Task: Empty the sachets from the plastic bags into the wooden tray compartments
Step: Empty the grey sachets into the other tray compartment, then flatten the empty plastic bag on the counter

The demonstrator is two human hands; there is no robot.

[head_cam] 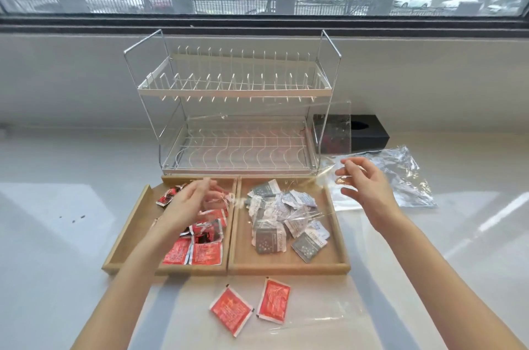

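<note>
A wooden tray has two compartments. The left compartment [128, 231] holds several red sachets [206, 252]; the right compartment [286, 262] holds several grey and white sachets [269, 241]. A large clear plastic bag [337, 120] is stretched above the tray between my hands. My left hand [191, 203] pinches it over the red sachets. My right hand [363, 183] pinches its edge past the tray's right rim. The bag's lower end drapes onto the table in front of the tray. Two red sachets [230, 310] [274, 301] lie there, inside or under the film; I cannot tell which.
A crumpled clear bag [406, 172] lies flat to the right of the tray. Behind the tray stands a white two-tier dish rack [234, 92], with a black tissue box [369, 132] to its right. A windowsill wall closes the back.
</note>
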